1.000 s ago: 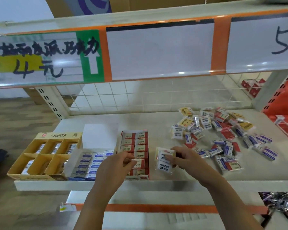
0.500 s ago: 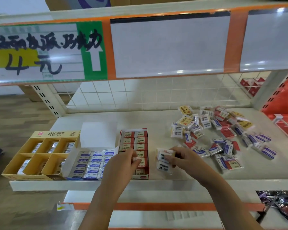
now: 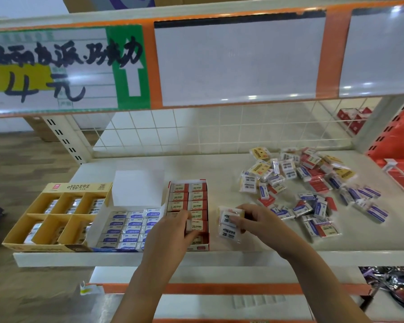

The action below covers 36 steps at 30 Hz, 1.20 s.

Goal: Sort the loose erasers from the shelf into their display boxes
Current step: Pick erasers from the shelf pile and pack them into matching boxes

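Three display boxes stand at the shelf's front left: a yellow compartment box (image 3: 56,220), a white box of blue-labelled erasers (image 3: 128,227) and a red box (image 3: 188,199) with two columns of red-labelled erasers. My left hand (image 3: 173,229) reaches into the red box's near end, its fingers pinching a red-labelled eraser (image 3: 196,226) there. Just right of that box my right hand (image 3: 252,220) grips a small stack of white wrapped erasers (image 3: 228,226) above the shelf. A loose pile of mixed erasers (image 3: 313,190) lies on the right.
The white shelf board (image 3: 219,169) has a wire grid back. A price-strip rail with handwritten labels (image 3: 63,66) hangs overhead. Red boxes (image 3: 352,120) sit behind the grid at the right, beside an orange upright. A lower shelf lies below.
My left hand has stayed at the near end of the red box, working an eraser into place. My right hand keeps its stack beside the box. The view shifted slightly.
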Tool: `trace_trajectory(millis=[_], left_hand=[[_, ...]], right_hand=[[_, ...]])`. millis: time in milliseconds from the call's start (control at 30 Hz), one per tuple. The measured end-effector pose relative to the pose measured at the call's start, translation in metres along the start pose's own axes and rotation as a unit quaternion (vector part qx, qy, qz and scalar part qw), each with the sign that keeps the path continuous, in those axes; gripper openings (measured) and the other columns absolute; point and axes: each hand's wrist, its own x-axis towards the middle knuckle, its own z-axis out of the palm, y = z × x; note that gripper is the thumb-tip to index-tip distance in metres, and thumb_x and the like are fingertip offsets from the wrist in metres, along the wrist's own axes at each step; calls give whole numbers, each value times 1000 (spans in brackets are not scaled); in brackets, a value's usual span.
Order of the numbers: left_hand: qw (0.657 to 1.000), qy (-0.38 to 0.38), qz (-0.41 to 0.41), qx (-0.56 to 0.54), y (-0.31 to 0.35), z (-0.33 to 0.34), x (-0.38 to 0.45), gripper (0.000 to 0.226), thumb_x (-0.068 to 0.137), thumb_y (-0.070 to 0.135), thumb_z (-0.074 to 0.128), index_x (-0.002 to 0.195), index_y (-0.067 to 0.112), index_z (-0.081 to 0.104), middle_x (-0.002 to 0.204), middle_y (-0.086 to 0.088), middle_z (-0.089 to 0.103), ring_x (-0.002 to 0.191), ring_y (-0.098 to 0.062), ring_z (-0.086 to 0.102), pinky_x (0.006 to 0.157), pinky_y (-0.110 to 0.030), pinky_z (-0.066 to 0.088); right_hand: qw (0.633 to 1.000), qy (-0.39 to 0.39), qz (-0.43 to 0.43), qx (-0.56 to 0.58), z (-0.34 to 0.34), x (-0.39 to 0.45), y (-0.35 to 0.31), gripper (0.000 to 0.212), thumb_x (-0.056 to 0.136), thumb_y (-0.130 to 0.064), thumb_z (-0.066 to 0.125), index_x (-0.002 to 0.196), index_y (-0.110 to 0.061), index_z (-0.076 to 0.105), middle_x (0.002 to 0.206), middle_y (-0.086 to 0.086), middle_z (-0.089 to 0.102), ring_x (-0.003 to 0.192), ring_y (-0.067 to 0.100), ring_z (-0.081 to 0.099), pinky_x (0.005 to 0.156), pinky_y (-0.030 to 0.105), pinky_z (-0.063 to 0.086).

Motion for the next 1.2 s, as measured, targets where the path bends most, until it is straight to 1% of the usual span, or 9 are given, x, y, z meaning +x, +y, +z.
trace_trajectory(millis=[133, 333, 667, 767, 867, 967, 1067, 1133, 1200], left_hand=[[1000, 11, 3, 16, 2, -1, -2, 35, 92, 46, 51, 123, 33, 45, 123, 15, 57, 108, -5, 55, 82, -19, 46], [1000, 19, -5, 23, 5, 0, -3, 33, 92, 45, 51, 122, 32, 44, 122, 14, 57, 107, -6, 55, 82, -20, 47], [1000, 14, -3, 10, 6, -1, -4, 31, 92, 45, 51, 120, 31, 47, 120, 14, 57, 105, -5, 56, 80, -19, 46], [1000, 19, -3, 3, 5, -3, -5, 30, 92, 46, 51, 119, 32, 48, 119, 15, 57, 104, -5, 56, 80, -20, 47], [1000, 26, -6, -2, 3, -4, -6, 30, 92, 45, 50, 120, 32, 49, 119, 16, 59, 104, -4, 56, 81, -20, 47], [999, 47, -2, -4, 0, -9, -7, 31, 93, 46, 47, 121, 33, 50, 118, 17, 60, 105, -2, 54, 79, -17, 44], [997, 82, 5, -7, -6, -16, -10, 31, 93, 47, 47, 119, 32, 53, 117, 17, 61, 105, -2, 55, 77, -15, 40], [995, 103, -1, -11, -12, -20, -15, 31, 93, 47, 47, 118, 32, 55, 115, 16, 62, 103, -2, 55, 77, -14, 38], [993, 116, -14, -19, -20, -23, -18, 29, 92, 47, 47, 115, 32, 57, 112, 16, 62, 99, -2, 53, 78, -15, 39]], right_hand=[[1000, 3, -1, -2, 0, -1, 0, 15, 91, -30, 58, 92, -17, 66, 74, -7, 64, 71, 5, 59, 64, 16, 44], [1000, 5, -3, 1, -1, -4, 1, 12, 91, -26, 58, 93, -16, 65, 74, -8, 63, 66, -2, 58, 61, 12, 42], [1000, 2, -14, 4, -4, -7, 0, 12, 91, -28, 59, 87, -19, 64, 76, -2, 63, 69, 5, 57, 62, 14, 44], [1000, 0, -25, -3, -5, -6, -3, 10, 90, -29, 59, 88, -21, 64, 77, -3, 65, 70, 7, 59, 66, 18, 46], [999, -2, -40, 7, -7, -5, -9, 8, 91, -26, 59, 88, -21, 65, 76, -5, 65, 70, 3, 61, 66, 18, 48], [999, -4, -49, -4, -9, -1, -16, 8, 91, -26, 59, 89, -20, 63, 77, -5, 65, 72, 6, 62, 68, 20, 50], [998, -7, -56, -25, -9, 4, -24, 9, 91, -28, 58, 94, -20, 61, 84, -3, 68, 79, 10, 65, 69, 22, 52], [997, -13, -64, -42, -7, 7, -32, 11, 91, -29, 57, 96, -20, 61, 87, -3, 68, 77, 7, 64, 67, 19, 50], [995, -19, -75, -62, -3, 10, -40, 12, 92, -31, 56, 98, -21, 60, 86, -5, 67, 70, -1, 59, 62, 16, 47]])
